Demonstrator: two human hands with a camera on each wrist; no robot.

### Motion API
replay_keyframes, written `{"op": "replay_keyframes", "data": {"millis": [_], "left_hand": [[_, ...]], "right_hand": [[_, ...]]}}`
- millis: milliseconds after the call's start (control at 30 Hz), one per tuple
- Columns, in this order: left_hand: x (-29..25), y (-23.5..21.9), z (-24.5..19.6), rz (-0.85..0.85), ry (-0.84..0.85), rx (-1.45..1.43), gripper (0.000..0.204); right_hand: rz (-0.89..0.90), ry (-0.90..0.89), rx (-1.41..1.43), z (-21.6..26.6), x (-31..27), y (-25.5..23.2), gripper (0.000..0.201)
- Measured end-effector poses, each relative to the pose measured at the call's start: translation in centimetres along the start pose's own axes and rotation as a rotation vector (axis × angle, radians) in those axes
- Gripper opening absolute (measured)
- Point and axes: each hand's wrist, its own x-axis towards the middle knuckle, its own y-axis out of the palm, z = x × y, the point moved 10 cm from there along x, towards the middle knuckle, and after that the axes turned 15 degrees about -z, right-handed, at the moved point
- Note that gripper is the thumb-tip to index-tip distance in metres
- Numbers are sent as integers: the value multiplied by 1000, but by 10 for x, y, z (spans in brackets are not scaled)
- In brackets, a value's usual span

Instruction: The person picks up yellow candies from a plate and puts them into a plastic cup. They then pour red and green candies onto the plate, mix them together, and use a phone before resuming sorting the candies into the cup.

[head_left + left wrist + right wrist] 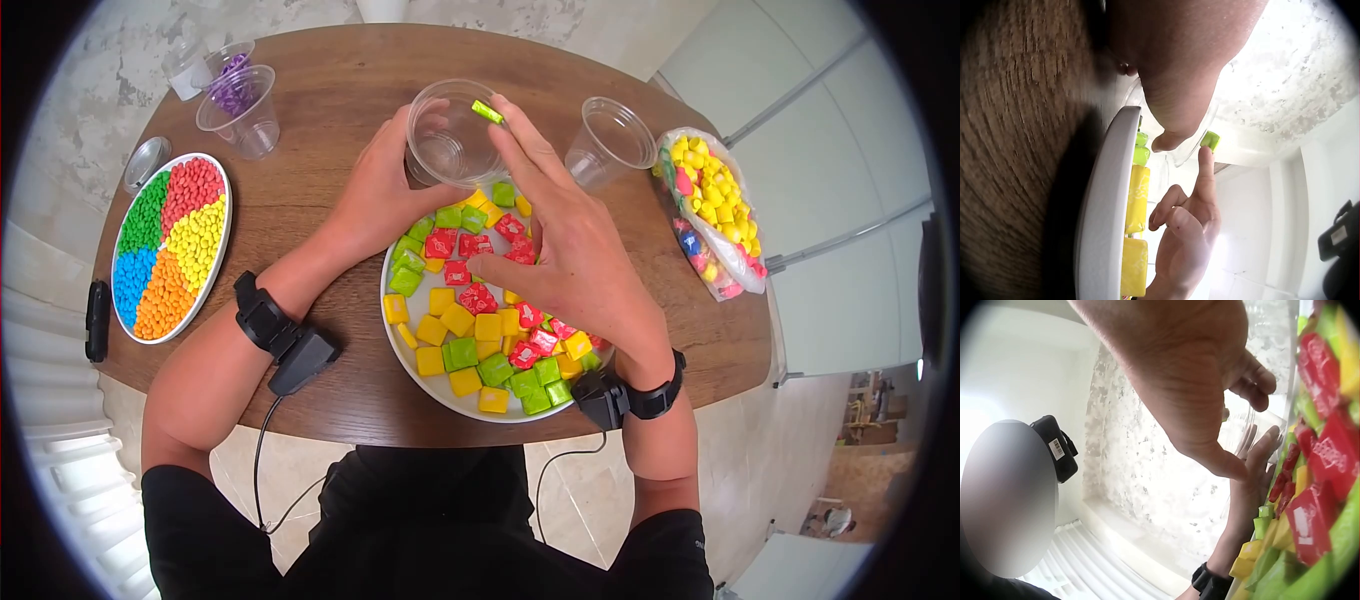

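Clock spots are read around the big round plate [407,370], which sits near the person on the brown table [330,400]. It holds red, yellow and green wrapped candies [458,320]. The right hand [575,235] is above it at 1 o'clock, thumb apart, long fingers reaching out. A green wrapped candy [487,112] is at its fingertips, by the cup's rim; I cannot tell if they pinch it. The left hand [380,190], at 11 o'clock, curls its fingers and thumb round a clear plastic cup [450,145] just past the plate. Farther off, a plate of small candies [228,230] in five colors is at 9 o'clock, a bag of yellow and pink things [720,205] at 2, another clear cup [600,150] at 1, and cups with purple shreds [235,95] at 10.
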Motion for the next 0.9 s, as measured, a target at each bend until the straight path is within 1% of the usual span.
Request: {"op": "replay_keyframes", "data": {"millis": [67,133,267,333,367,467,567,633,667,733,800,833,900], "left_hand": [[0,0,0,7,-12,9,87],[0,0,1,9,-9,4,87],[0,1,1,11,-8,-3,87],[0,1,2,11,-2,-2,88],[0,1,2,10,4,0,88],[0,1,-1,15,3,11,89],[0,1,1,21,-6,4,89],[0,2,3,18,-9,-6,89],[0,2,3,15,-11,-14,89],[0,2,3,19,-14,-15,88],[0,2,4,22,-17,-15,88],[0,1,4,-2,3,-21,87],[1,-1,2,-25,22,-26,86]], "right_hand": [[9,9,2,-1,-1,2,92],[-43,11,39,-2,-2,0,101],[-49,6,39,-1,-1,-1,101],[27,49,5,-2,-1,1,94],[26,50,4,-3,-1,1,94],[-68,-35,-26,2,2,-6,97],[-150,-37,30,4,4,-14,102],[-254,-66,117,8,5,-23,107],[-255,-65,116,7,5,-23,107],[-325,-95,134,8,6,-31,107],[-351,-107,129,10,7,-35,107],[-377,-120,125,11,7,-38,107],[-368,-113,125,12,6,-37,106]]}}
